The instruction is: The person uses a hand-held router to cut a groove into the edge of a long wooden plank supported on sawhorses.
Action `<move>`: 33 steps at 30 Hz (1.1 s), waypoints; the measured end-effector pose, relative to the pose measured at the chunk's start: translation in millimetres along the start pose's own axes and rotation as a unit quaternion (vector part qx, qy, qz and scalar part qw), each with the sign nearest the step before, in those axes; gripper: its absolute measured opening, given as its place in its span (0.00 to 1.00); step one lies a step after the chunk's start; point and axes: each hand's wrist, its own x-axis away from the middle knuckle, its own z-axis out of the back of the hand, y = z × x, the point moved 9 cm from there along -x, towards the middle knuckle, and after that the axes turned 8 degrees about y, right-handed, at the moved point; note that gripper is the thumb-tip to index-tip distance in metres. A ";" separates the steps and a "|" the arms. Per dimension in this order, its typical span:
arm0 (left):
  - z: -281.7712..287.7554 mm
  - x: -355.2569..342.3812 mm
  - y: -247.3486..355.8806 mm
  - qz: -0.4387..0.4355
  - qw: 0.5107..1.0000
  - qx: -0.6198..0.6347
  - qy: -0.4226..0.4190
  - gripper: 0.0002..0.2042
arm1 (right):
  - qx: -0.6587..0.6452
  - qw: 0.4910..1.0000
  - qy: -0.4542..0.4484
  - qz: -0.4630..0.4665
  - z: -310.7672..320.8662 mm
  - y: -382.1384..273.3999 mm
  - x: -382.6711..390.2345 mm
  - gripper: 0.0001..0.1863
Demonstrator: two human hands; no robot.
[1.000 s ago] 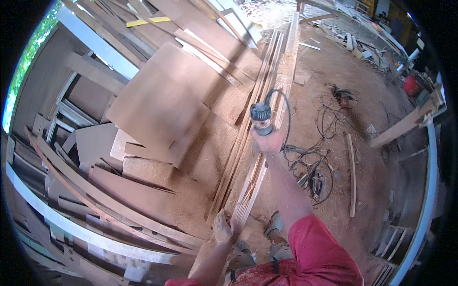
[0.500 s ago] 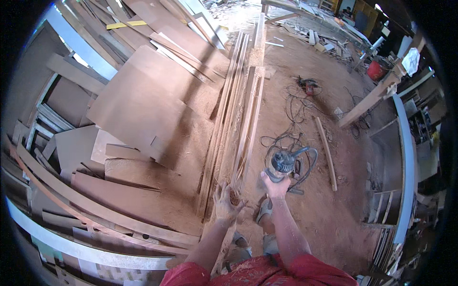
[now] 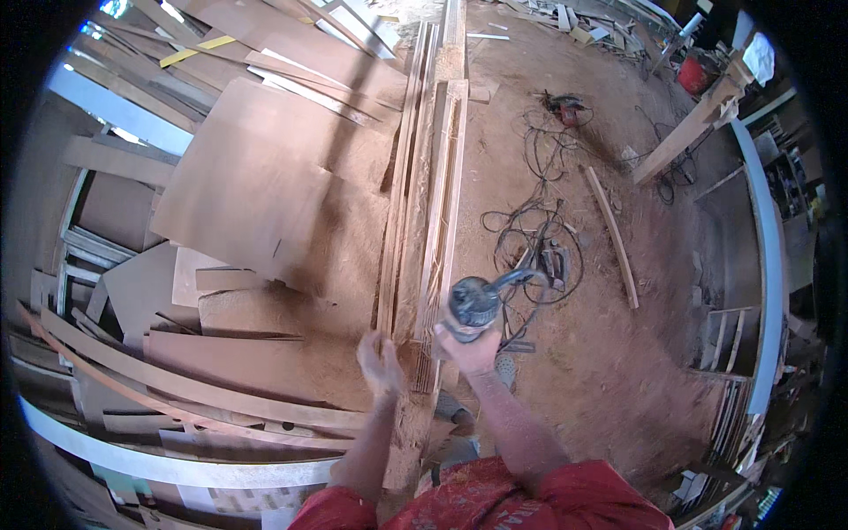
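Observation:
My right hand [image 3: 470, 347] grips a black handheld power tool [image 3: 475, 300] with a round, vented body and a thick dark cable or hose at its side. Its exact kind is not clear, and its underside is hidden. The tool is at the right edge of the long wooden boards [image 3: 450, 168], near their close end; whether it touches them I cannot tell. Left of that end is my left hand [image 3: 382, 364], open and slightly blurred, holding nothing. Beside those boards lie several narrow wooden strips [image 3: 408, 177] in a row.
Coiled black cables [image 3: 548, 238] lie on the dusty floor at right, with a red and black power tool [image 3: 565, 109] farther off. A loose wooden strip [image 3: 613, 234] and a wooden post [image 3: 685, 137] stand out at right. Large brown sheets [image 3: 243, 181] fill the left side.
My right hand has carried the power tool left, toward the boards. My left hand has come off the boards' near end and shifted left. The whole view has shifted too.

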 end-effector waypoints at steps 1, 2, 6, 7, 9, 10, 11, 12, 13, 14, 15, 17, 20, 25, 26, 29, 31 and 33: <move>-2.7 -29.7 8.1 0.040 0.999 0.005 -0.030 0.26 | 0.044 0.999 -0.011 0.007 -6.3 -2.6 7.0 0.28; -9.8 -56.6 26.8 0.081 0.995 0.009 -0.061 0.25 | 0.045 0.999 -0.008 0.001 -9.9 -4.8 13.1 0.28; -80.6 -161.0 146.3 -0.109 0.950 -0.187 -0.226 0.36 | 0.063 0.998 -0.008 -0.018 -35.5 4.4 34.4 0.29; -112.3 -181.1 148.8 -0.222 0.918 -0.203 -0.257 0.40 | 0.071 0.997 -0.023 -0.032 -42.9 15.1 39.3 0.30; -171.5 -194.5 176.8 -0.357 0.848 -0.228 -0.319 0.47 | 0.099 0.993 -0.036 -0.060 -42.6 43.6 40.1 0.33; -189.1 -194.9 187.4 -0.375 0.822 -0.251 -0.347 0.50 | 0.129 0.989 -0.028 -0.067 -42.7 40.1 43.8 0.34; -197.4 -204.2 188.1 -0.368 0.824 -0.253 -0.348 0.50 | 0.143 0.987 -0.028 -0.071 -45.9 32.1 50.3 0.35; -208.9 -210.8 188.3 -0.367 0.815 -0.264 -0.362 0.51 | 0.159 0.984 -0.026 -0.074 -47.2 23.4 55.5 0.35; -221.2 -212.2 195.9 -0.369 0.805 -0.272 -0.376 0.51 | 0.157 0.986 -0.019 -0.052 -46.5 12.2 55.4 0.35; -231.3 -213.3 191.7 -0.359 0.771 -0.345 -0.398 0.54 | 0.154 0.987 -0.014 -0.031 -47.8 4.9 54.7 0.34; -239.3 -210.3 198.8 -0.362 0.769 -0.341 -0.401 0.54 | 0.157 0.987 -0.008 -0.031 -47.1 8.9 53.8 0.34; -251.9 -204.3 196.6 -0.381 0.698 -0.434 -0.424 0.56 | 0.148 0.989 -0.001 -0.011 -47.9 12.4 52.7 0.33; -247.5 -205.5 186.7 -0.388 0.696 -0.436 -0.419 0.58 | 0.123 0.992 -0.003 0.002 -53.1 9.3 52.3 0.32; -247.6 -210.0 182.7 -0.406 0.687 -0.415 -0.437 0.58 | 0.099 0.995 0.004 0.032 -62.2 16.0 36.5 0.32; -248.8 -207.9 189.3 -0.415 0.666 -0.427 -0.449 0.58 | 0.123 0.991 0.006 0.052 -61.1 15.0 29.9 0.33; -249.0 -211.2 186.2 -0.433 0.641 -0.448 -0.449 0.59 | 0.157 0.981 0.005 0.110 -67.4 19.6 20.7 0.37; -249.7 -212.3 185.8 -0.426 0.649 -0.441 -0.450 0.61 | 0.131 0.976 0.038 0.170 -69.8 9.3 14.6 0.37; -251.0 -213.6 184.8 -0.425 0.653 -0.436 -0.451 0.62 | 0.126 0.975 0.038 0.177 -72.5 10.8 2.6 0.37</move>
